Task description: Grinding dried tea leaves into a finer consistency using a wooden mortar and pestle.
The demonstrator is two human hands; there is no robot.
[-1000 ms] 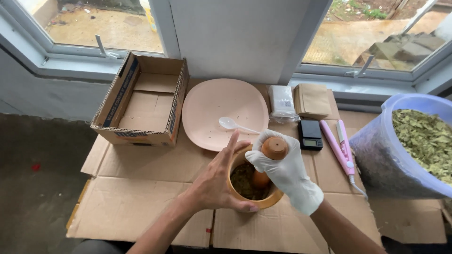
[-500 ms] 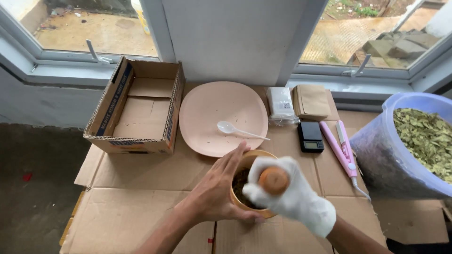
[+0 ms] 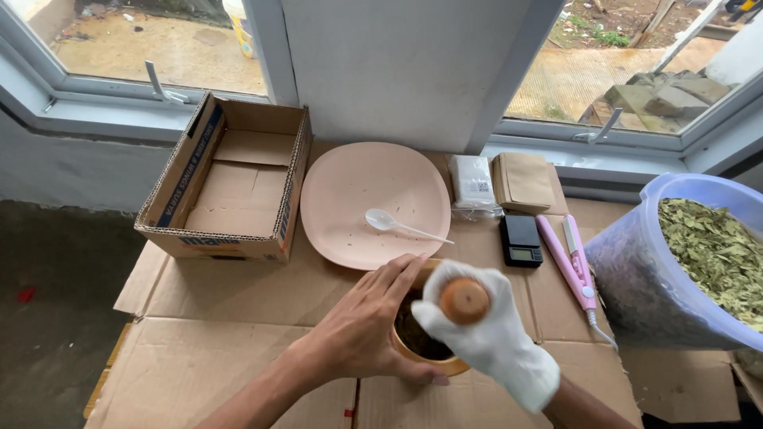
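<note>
A wooden mortar [image 3: 413, 349] with dark crushed leaves inside stands on flattened cardboard [image 3: 238, 357]. My bare left hand [image 3: 362, 326] wraps around its left side and steadies it. My right hand [image 3: 485, 338], in a white glove, is closed on a wooden pestle [image 3: 465, 300] that stands upright in the mortar, its round top facing me. Just beyond lies a pink plate [image 3: 350, 187] with a white plastic spoon [image 3: 397, 225] and a few leaf crumbs on it.
An open cardboard box [image 3: 230, 187] sits at the left. Behind the plate are a packet of white bags [image 3: 472, 184] and brown paper bags [image 3: 522, 181]. A small black scale [image 3: 520, 240], a pink sealer [image 3: 568, 258] and a blue tub of dried leaves [image 3: 699, 254] stand at the right.
My gloved right hand and the pestle shifted slightly within the mortar, tilting toward me. My left hand stays on the mortar. The view moved a little lower and closer.
</note>
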